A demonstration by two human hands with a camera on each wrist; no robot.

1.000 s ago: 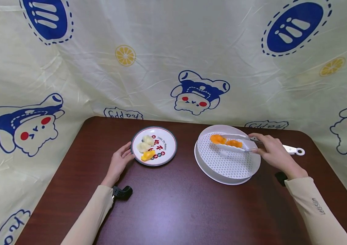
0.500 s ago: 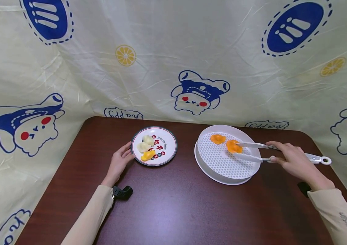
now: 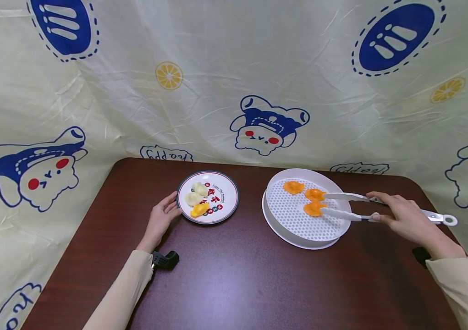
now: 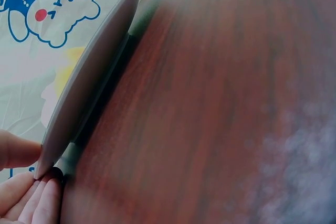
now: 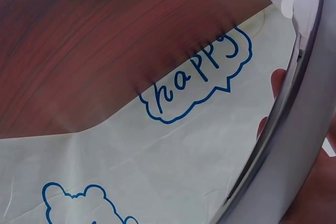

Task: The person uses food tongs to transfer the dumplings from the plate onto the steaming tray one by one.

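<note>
In the head view my left hand [image 3: 159, 221] pinches the near-left rim of a small white plate [image 3: 226, 192] with a dark border and red print. The left wrist view shows the thumb [image 4: 18, 150] over the rim and fingers underneath. Two whitish lumps [image 3: 194, 198] and a yellow one [image 3: 199, 209] lie on it. My right hand [image 3: 408, 221] holds white-tipped tongs [image 3: 346, 215], their arms spread, over a round white perforated steamer tray [image 3: 295, 224]. Three orange dumpling-like pieces sit inside: one farther back [image 3: 294, 187], an upper [image 3: 314, 195] and a lower piece [image 3: 314, 209] at the tong tips.
The tray rests on a wider white round base [image 3: 277, 231]. Both stand on the dark brown table [image 3: 234, 279], toward its far side. Behind the table hangs a pale printed cloth [image 3: 200, 119].
My right hand has drawn back to the right with the tongs, whose arms have spread. The orange by the tips now shows as two separate pieces. The left hand and plate stay put.
</note>
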